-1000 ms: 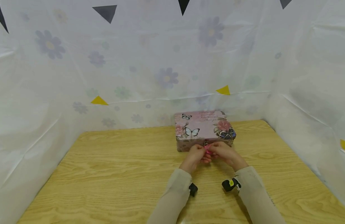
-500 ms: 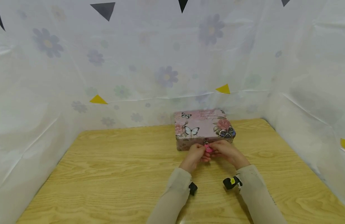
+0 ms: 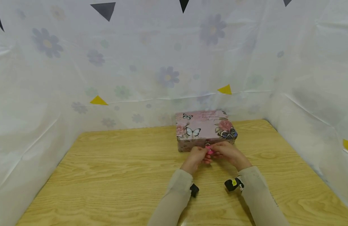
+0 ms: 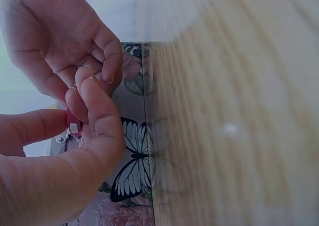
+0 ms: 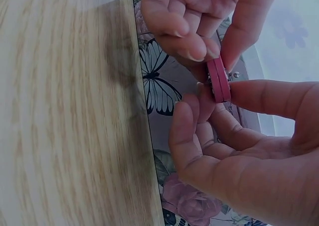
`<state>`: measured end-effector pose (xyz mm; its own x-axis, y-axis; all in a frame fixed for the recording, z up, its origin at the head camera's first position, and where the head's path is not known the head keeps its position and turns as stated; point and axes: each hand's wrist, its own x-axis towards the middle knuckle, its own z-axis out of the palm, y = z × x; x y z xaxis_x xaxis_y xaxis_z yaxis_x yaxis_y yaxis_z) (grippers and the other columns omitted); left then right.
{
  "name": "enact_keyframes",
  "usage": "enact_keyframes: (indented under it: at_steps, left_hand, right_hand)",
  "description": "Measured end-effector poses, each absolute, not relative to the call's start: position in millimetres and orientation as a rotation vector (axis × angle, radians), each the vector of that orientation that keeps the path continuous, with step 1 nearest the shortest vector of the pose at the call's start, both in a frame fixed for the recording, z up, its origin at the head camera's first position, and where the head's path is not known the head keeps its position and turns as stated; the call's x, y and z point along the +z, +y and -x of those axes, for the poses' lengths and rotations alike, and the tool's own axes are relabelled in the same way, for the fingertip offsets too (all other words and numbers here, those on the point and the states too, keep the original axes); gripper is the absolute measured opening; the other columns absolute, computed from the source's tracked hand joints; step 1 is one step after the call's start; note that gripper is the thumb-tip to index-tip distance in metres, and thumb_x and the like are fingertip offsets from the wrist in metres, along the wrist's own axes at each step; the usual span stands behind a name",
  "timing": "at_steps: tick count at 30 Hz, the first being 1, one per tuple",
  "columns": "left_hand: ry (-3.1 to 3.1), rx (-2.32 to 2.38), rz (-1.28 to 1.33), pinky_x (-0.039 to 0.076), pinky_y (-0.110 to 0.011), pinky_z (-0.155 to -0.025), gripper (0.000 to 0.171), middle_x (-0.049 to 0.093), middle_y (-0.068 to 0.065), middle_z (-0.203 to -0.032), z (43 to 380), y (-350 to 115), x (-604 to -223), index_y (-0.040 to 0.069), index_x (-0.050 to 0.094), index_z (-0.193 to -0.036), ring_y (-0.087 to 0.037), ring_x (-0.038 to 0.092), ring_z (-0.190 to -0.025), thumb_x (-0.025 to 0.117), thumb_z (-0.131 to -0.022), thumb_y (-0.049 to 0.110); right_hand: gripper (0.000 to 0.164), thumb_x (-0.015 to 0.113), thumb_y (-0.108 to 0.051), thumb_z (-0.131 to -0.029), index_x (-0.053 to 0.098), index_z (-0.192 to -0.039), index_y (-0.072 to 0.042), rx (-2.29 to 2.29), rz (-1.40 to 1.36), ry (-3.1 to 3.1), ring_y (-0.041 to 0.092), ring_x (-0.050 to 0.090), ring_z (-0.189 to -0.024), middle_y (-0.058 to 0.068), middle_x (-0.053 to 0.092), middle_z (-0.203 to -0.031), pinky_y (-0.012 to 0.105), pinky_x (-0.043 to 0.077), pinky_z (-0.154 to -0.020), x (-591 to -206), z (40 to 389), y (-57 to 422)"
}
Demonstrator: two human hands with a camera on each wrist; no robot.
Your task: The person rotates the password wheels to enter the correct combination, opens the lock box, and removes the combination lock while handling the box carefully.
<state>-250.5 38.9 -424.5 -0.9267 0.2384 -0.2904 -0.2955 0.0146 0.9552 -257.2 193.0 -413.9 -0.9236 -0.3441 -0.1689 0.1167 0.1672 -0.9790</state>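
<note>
A small pink padlock [image 3: 209, 150] hangs by its metal shackle at the front clasp of a pink lidded box [image 3: 206, 127] printed with butterflies and roses. My left hand [image 3: 197, 156] pinches the padlock from the left, and my right hand [image 3: 229, 153] pinches it from the right. Seen from the right wrist, the padlock [image 5: 218, 80] is edge-on between the thumbs and fingers of both hands. In the left wrist view its edge [image 4: 74, 123] shows a small white patch, while fingers hide most of the body. The box lid is down.
The box stands near the back edge of a wood-grain table [image 3: 114, 169]. A white flowered curtain [image 3: 145, 62] hangs behind it and along both sides. Black wrist cameras [image 3: 232, 184] sit under the beige sleeves [image 3: 174, 197].
The padlock has turned a little between the fingers, and its shackle shows more clearly. Both hands stay at the box front, with only slight finger shifts.
</note>
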Motion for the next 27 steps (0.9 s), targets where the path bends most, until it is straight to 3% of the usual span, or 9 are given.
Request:
enact_keyframes:
  at_steps: [15, 27]
  left_hand:
    - [1.933, 1.942, 0.091, 0.056, -0.027, -0.062, 0.026, 0.056, -0.002, -0.068, 249.8, 38.7, -422.2, -0.005, 0.065, -0.095, -0.011, 0.059, -0.056, 0.051, -0.101, 0.015]
    - [1.937, 1.952, 0.115, 0.054, -0.023, -0.058, 0.023, 0.055, -0.002, -0.067, 250.4, 40.4, -424.5, -0.003, 0.064, -0.091, -0.009, 0.057, -0.053, 0.053, -0.100, 0.015]
  right_hand:
    - [0.043, 0.044, -0.009, -0.100, 0.043, -0.127, 0.024, -1.777, 0.239, 2.094, 0.008, 0.063, -0.081, -0.001, 0.067, -0.092, 0.031, 0.053, -0.084, -412.7, 258.1, 198.0]
    - [0.043, 0.045, -0.008, -0.100, 0.042, -0.128, 0.025, -1.758, 0.226, 2.104, 0.010, 0.064, -0.085, 0.004, 0.068, -0.099, 0.032, 0.053, -0.085, -411.6, 256.8, 197.1]
